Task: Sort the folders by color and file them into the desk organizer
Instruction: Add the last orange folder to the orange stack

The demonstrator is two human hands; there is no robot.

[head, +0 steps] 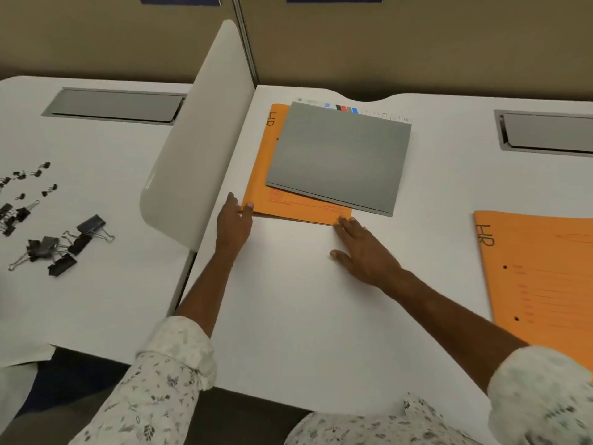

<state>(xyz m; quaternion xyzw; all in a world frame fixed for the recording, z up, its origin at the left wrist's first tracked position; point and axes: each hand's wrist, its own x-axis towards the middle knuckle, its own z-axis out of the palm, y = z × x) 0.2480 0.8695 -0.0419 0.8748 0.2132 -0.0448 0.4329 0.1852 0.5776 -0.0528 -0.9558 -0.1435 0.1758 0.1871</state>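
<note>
A grey folder (340, 159) lies on top of an orange folder (298, 210) marked "HR" at the middle back of the white desk (305, 309). A white sheet with coloured tabs (345, 109) peeks out from under the grey folder's far edge. My left hand (232, 224) touches the orange folder's near left corner, thumb on its edge. My right hand (361, 250) lies flat on the desk, fingertips at the folder's near right corner. A second orange "HR" folder (542, 277) lies at the right edge. No desk organizer is in view.
A white curved divider panel (199, 149) stands between this desk and the left desk (96, 284), where several black binder clips (54, 239) lie scattered. Grey cable hatches (115, 106) (545, 133) are set into both desks. A beige partition wall runs behind.
</note>
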